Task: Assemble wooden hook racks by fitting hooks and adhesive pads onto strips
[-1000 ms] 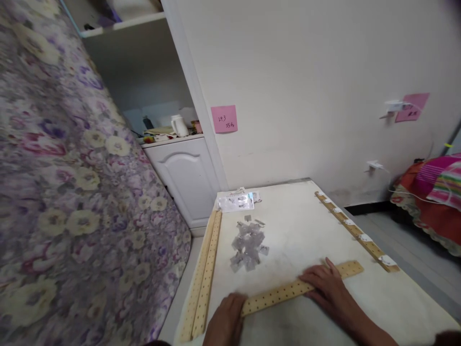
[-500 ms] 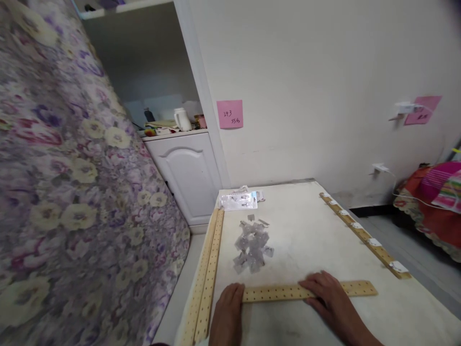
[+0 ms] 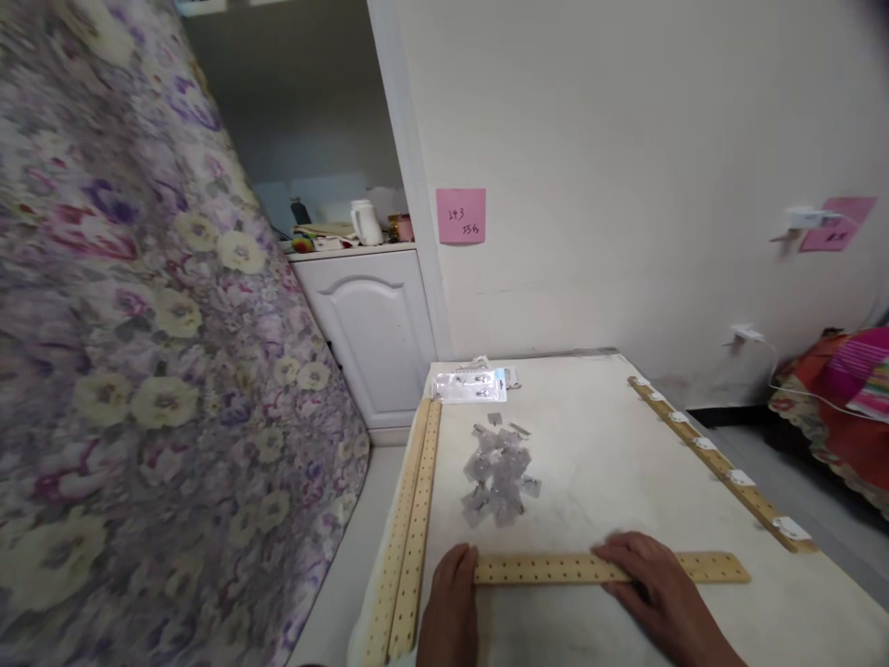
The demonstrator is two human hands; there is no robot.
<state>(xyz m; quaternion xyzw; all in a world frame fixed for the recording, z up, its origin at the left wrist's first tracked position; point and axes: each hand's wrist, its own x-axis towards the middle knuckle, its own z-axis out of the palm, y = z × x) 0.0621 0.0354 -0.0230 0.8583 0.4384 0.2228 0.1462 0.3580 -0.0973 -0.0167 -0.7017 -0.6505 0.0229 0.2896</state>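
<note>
A pale wooden strip with rows of small holes (image 3: 534, 569) lies crosswise on the near part of the table. At its left end, my left hand (image 3: 453, 597) grips the edge with fingers pressed together. My right hand (image 3: 653, 584) holds the same strip right of its middle, fingers over the far edge and thumb on the near side. Just beyond the strip is a loose pile of small clear plastic packets (image 3: 501, 472); what they contain is too small to make out.
Two similar strips (image 3: 408, 547) run along the table's left edge. On the right edge, another strip (image 3: 729, 480) carries several white cards. A clear blister pack (image 3: 470, 384) lies at the far left corner. A floral curtain (image 3: 173, 371) hangs at left; the wall (image 3: 590, 232) stands behind the table.
My view has shifted slightly, so the scene sits further right in the picture. Both hands keep their hold on the strip in about the same places.
</note>
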